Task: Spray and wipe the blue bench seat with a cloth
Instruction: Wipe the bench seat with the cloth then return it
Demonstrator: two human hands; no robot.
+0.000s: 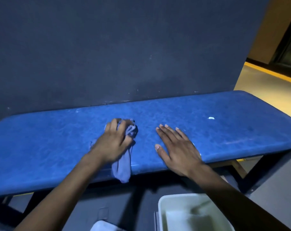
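Observation:
The blue padded bench seat point(208, 134) runs across the view against a dark wall. My left hand point(113, 142) presses a bunched blue-grey cloth point(122, 165) onto the middle of the seat; the cloth's tail hangs over the front edge. My right hand point(176, 147) lies flat on the seat to the right of the cloth, fingers spread, holding nothing. A small white fleck point(211, 118) sits on the seat further right. No spray bottle is in view.
A pale plastic bin point(164, 212) stands on the floor below my right arm. A light object point(101, 225) shows at the bottom edge. The dark wall point(124, 55) backs the bench. A yellow floor stripe point(271, 73) lies far right.

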